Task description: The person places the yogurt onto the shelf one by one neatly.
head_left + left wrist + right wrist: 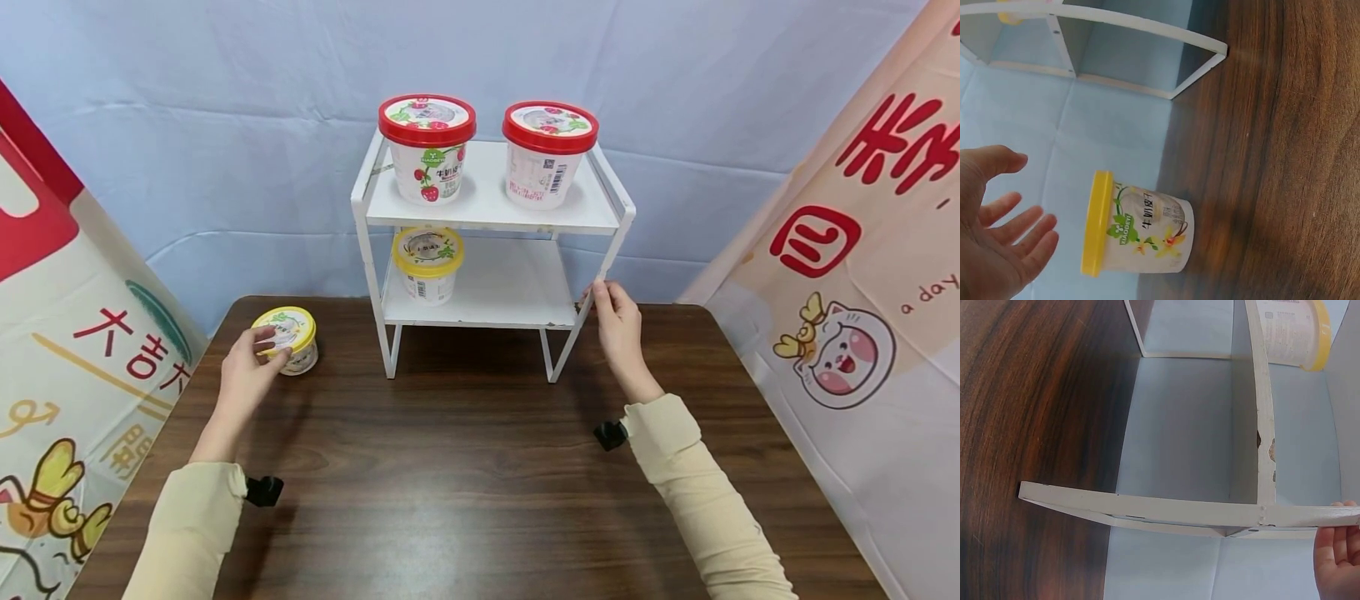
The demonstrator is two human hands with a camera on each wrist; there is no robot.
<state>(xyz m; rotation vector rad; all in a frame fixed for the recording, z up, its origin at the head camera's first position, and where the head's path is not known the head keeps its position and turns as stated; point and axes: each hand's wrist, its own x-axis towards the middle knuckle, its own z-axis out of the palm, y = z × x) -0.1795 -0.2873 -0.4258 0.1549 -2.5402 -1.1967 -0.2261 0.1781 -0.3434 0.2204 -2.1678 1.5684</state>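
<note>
My left hand (249,363) hovers by a small ice cream tub (287,337) with a yellow lid, standing upright at the table's back left. In the left wrist view the thumb and loosely bent fingers (1038,247) are spread apart, with a gap to the yellow lid (1096,224). My right hand (618,327) grips the right front post of a white two-tier shelf (480,321); in the right wrist view its fingers (1340,540) curl round the post. A second yellow-lidded tub (429,279) sits on the lower tier, at the left.
Two larger red-lidded ice cream tubs, one on the left (431,162) and one on the right (546,162), stand on the shelf's top tier. The dark wooden table (450,483) has a pale blue cloth (262,167) hanging behind it and printed cloths at both sides.
</note>
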